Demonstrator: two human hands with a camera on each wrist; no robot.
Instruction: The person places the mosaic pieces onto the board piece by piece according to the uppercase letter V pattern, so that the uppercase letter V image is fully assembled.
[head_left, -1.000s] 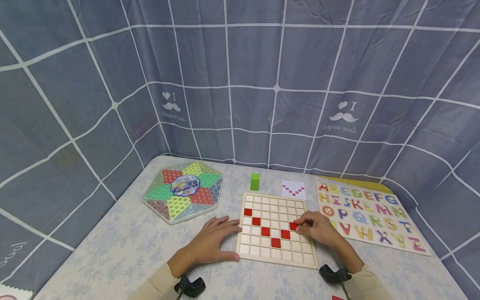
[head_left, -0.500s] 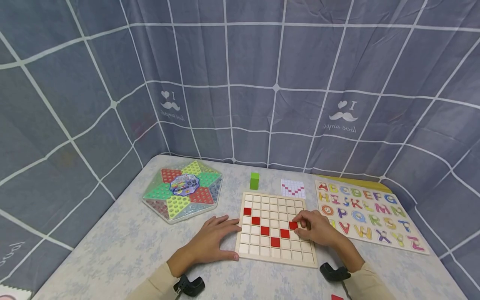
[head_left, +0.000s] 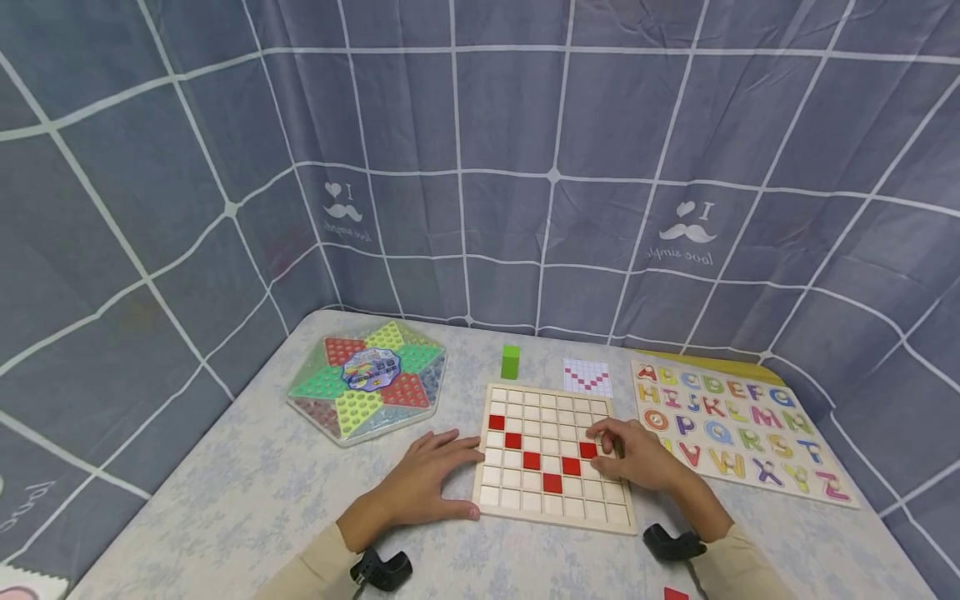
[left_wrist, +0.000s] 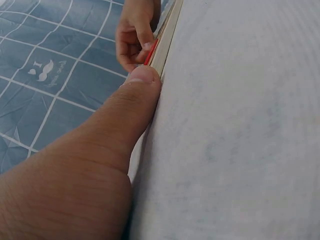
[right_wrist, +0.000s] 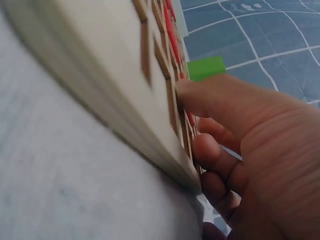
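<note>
A wooden grid board point(head_left: 557, 529) lies flat on the table, with several red square tiles point(head_left: 552, 483) forming a V among its pale cells. My left hand point(head_left: 423, 482) rests at the board's left edge, thumb and fingers spread; the left wrist view has its thumb point(left_wrist: 142, 80) against the wooden side. Over the right part of the board is my right hand point(head_left: 636, 454), fingers loosely bent. Its thumb and index finger stand apart around the rightmost red tile point(head_left: 588, 450), which sits in its cell. In the right wrist view the thumb point(right_wrist: 200, 97) is close over the grid.
Behind the board are a green block point(head_left: 510, 363) and a pattern card point(head_left: 587, 378) with a pink V. A Chinese checkers set point(head_left: 367, 379) lies left, an alphabet puzzle point(head_left: 738, 433) right. One red piece point(head_left: 675, 594) shows at the front edge.
My right thumb and index finger have spread apart from the rightmost red tile, which now shows more fully in its cell. The left hand stays in place.
</note>
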